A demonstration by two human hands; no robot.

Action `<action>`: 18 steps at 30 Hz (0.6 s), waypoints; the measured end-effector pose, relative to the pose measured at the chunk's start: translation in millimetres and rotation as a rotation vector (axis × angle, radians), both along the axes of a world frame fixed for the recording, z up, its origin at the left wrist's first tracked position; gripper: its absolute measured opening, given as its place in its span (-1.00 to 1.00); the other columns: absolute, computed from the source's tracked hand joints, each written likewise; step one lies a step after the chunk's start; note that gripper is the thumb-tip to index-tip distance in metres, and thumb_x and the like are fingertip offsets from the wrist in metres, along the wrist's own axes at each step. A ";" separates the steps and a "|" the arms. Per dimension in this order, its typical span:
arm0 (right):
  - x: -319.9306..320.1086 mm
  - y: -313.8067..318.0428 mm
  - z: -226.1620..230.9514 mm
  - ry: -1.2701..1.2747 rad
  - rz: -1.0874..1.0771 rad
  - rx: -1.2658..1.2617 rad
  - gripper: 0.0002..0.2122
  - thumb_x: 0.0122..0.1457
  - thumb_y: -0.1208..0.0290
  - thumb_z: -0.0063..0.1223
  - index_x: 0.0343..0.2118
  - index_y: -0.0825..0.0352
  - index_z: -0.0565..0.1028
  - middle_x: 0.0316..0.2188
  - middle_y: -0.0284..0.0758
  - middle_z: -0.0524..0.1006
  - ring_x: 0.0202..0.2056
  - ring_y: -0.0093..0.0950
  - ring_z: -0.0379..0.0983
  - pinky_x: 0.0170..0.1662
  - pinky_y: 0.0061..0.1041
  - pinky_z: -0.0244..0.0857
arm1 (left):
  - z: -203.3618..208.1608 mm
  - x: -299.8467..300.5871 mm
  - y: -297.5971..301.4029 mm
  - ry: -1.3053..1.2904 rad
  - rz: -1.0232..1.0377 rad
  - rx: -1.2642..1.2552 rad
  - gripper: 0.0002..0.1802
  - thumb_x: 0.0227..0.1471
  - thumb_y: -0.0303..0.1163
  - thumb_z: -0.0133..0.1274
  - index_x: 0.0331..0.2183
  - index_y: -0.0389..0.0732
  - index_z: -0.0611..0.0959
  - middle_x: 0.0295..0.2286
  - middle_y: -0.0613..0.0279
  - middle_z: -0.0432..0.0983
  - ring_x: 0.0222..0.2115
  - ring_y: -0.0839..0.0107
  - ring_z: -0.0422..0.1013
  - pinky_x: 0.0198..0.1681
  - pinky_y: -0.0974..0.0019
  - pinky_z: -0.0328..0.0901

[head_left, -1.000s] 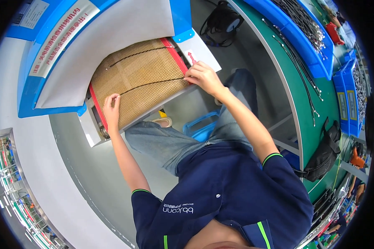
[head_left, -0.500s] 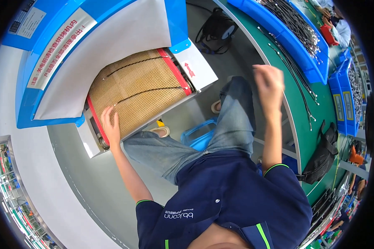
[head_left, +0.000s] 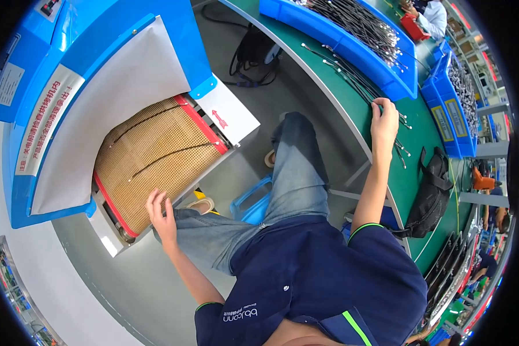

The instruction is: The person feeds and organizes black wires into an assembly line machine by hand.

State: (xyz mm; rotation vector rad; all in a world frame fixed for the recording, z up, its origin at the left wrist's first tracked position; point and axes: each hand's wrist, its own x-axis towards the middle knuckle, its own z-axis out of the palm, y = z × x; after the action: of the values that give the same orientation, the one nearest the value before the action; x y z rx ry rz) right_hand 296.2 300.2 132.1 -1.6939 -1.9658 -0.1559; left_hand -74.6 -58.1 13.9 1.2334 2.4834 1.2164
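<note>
My right hand (head_left: 384,126) reaches down to several thin black cables (head_left: 352,75) with silvery ends, lying on the green table. Its thumb and fingers are pinched together at those cables; the fingertips partly hide what is between them. My left hand (head_left: 164,218) hangs free at the near edge of a tan mesh conveyor belt (head_left: 155,138), fingers apart and holding nothing. Two more black cables lie apart on the belt: one nearer me (head_left: 176,153) and one farther back (head_left: 144,121).
The blue machine (head_left: 181,40) stands over the belt, with a white sheet (head_left: 121,86) hanging at its opening. Blue bins (head_left: 328,33) on the green table (head_left: 352,115) hold many cables. A black bag (head_left: 429,196) lies there too. Below is a blue stool (head_left: 254,207).
My right hand has moved forward onto the cables on the table, fingers now at them. My left hand has come off the belt edge. The view has shifted right.
</note>
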 end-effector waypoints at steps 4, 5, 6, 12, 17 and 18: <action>1.7 0.2 16.6 0.165 0.071 0.106 -0.93 0.11 0.49 0.03 -0.36 0.35 0.47 -0.38 -0.21 0.50 -0.32 -0.26 0.42 -0.22 -0.38 0.28 | 8.3 13.2 4.5 -0.020 0.006 -0.003 -0.78 0.04 -0.52 0.00 -0.21 -0.26 0.56 -0.08 0.11 0.34 -0.02 0.17 0.27 0.05 0.19 0.17; -2.0 -4.0 22.8 0.250 0.126 0.086 -0.93 0.11 0.53 0.03 -0.35 0.37 0.47 -0.39 -0.22 0.51 -0.35 -0.29 0.45 -0.26 -0.45 0.29 | 9.1 16.7 6.1 -0.012 0.009 -0.004 -0.78 0.03 -0.53 0.00 -0.21 -0.25 0.56 -0.08 0.11 0.35 -0.02 0.17 0.27 0.04 0.20 0.18; -4.4 -7.4 24.9 0.251 0.128 0.083 -0.93 0.11 0.53 0.03 -0.35 0.37 0.47 -0.39 -0.22 0.51 -0.35 -0.29 0.45 -0.26 -0.45 0.29 | 11.3 18.8 7.3 -0.001 0.014 -0.005 -0.78 0.03 -0.53 0.00 -0.21 -0.25 0.56 -0.08 0.11 0.35 -0.02 0.17 0.27 0.04 0.20 0.18; -1.5 -3.7 15.6 0.209 0.301 0.102 -0.90 0.07 0.58 0.10 -0.33 0.41 0.53 -0.39 -0.24 0.55 -0.34 -0.47 0.48 -0.23 -0.57 0.31 | 25.6 41.3 39.2 -0.021 -0.115 -0.015 -0.76 0.02 -0.52 0.03 -0.19 -0.22 0.56 -0.07 0.12 0.33 -0.03 0.18 0.26 0.04 0.21 0.17; 16.1 0.0 33.5 0.812 0.092 0.371 -0.85 0.14 0.52 0.08 -0.22 0.37 0.56 -0.38 -0.37 0.55 -0.41 -0.65 0.42 -0.30 -0.68 0.30 | 19.5 45.1 37.5 -0.050 -0.153 -0.024 -0.76 0.02 -0.50 0.04 -0.19 -0.21 0.56 -0.07 0.13 0.32 -0.03 0.18 0.25 0.04 0.19 0.17; 21.3 3.5 40.7 0.895 0.101 0.427 -0.83 0.14 0.51 0.09 -0.21 0.38 0.55 -0.39 -0.38 0.54 -0.43 -0.68 0.40 -0.32 -0.71 0.29 | 16.0 45.6 36.8 -0.051 -0.153 -0.020 -0.76 0.02 -0.50 0.04 -0.19 -0.21 0.56 -0.07 0.13 0.32 -0.03 0.18 0.25 0.04 0.19 0.17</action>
State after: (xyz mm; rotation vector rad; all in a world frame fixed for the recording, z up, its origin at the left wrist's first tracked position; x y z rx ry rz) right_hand 317.5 303.7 172.8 -1.0915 -1.2211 0.1848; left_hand -29.0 -21.3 29.9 1.3413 2.3117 1.1679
